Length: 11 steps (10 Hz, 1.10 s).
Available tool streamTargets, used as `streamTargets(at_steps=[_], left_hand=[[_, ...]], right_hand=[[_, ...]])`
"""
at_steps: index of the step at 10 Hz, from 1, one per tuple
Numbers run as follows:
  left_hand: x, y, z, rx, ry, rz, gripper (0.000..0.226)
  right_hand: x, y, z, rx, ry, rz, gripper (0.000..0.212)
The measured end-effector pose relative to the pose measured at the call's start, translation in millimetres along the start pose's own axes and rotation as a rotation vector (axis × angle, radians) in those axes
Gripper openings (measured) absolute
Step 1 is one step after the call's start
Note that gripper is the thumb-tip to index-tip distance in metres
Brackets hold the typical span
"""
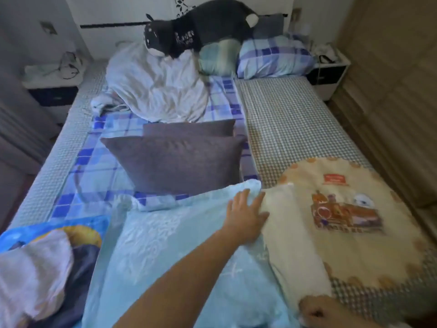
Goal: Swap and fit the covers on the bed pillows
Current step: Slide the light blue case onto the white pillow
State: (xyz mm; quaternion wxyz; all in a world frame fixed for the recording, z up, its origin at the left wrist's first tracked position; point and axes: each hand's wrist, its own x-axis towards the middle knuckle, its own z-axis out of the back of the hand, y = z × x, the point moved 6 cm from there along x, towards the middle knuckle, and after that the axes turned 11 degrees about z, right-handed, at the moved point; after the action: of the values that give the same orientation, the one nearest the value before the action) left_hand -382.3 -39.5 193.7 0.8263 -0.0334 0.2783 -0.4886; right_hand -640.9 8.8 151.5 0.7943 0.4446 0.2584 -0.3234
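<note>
The pale blue cover (170,252) is lying across the near end of the bed (295,119), with the cream pillow (290,233) showing along its right edge. Two grey cushions (179,159) are sitting just beyond it on the checked sheet. The left hand (246,216) is pressing flat, fingers spread, where cover meets pillow. The right hand (316,312) is curling at the pillow's near corner, seemingly gripping it. Fitting looks to be in hand; next, the cover's edge likely needs drawing over the exposed pillow.
</note>
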Motion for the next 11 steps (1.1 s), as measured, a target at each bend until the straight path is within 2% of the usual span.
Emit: streamTargets(at_steps=[1,2,3,4,5,6,7,8,9,10,11], left_hand=[[-58.3,89.9,-139.4,0.116,0.215,0.122,0.062],[-107.3,170.6,-181.3,0.178,0.251,0.172,0.074],[-123.9,195.1,-172.9,0.18,0.188,0.075,0.063],[-119.6,213.8,-151.9,0.124,0.049,0.276,0.058],[-107.5,215.9,-147.5,-0.085,0.108,0.565,0.073],[-85.3,162.1,-139.9,-0.199,0.128,0.501,0.07],[-65.1,120.7,-109.0,-0.185,-0.064,0.306,0.07],[-37.4,108.0,-98.3,-0.094,-0.053,0.212,0.076],[-7.3,77.4,-93.0,0.049,-0.012,-0.011,0.088],[10.4,53.6,-83.8,0.206,0.125,-0.213,0.095],[-8.8,78.2,-86.4,0.293,0.457,-0.137,0.084]], right_hand=[[17.7,-75.4,-54.1,0.311,0.063,-0.127,0.017],[34.5,-120.3,-12.5,0.476,-0.335,-0.311,0.019],[68.6,-147.4,38.3,0.505,-0.587,-0.355,0.052],[123.0,-109.5,38.7,0.689,-0.522,-0.295,0.097],[176.7,-4.6,-16.7,0.718,-0.412,-0.007,0.08],[199.9,81.3,-71.7,0.544,-0.388,0.104,0.09],[204.9,68.0,-83.3,0.422,-0.357,-0.008,0.073],[186.5,46.8,-68.4,0.391,-0.402,-0.095,0.076],[150.3,71.3,-62.2,0.38,-0.491,0.101,0.081],[99.3,102.1,-59.0,0.359,-0.365,0.377,0.074],[84.9,67.2,-49.2,0.609,-0.139,0.394,0.034]])
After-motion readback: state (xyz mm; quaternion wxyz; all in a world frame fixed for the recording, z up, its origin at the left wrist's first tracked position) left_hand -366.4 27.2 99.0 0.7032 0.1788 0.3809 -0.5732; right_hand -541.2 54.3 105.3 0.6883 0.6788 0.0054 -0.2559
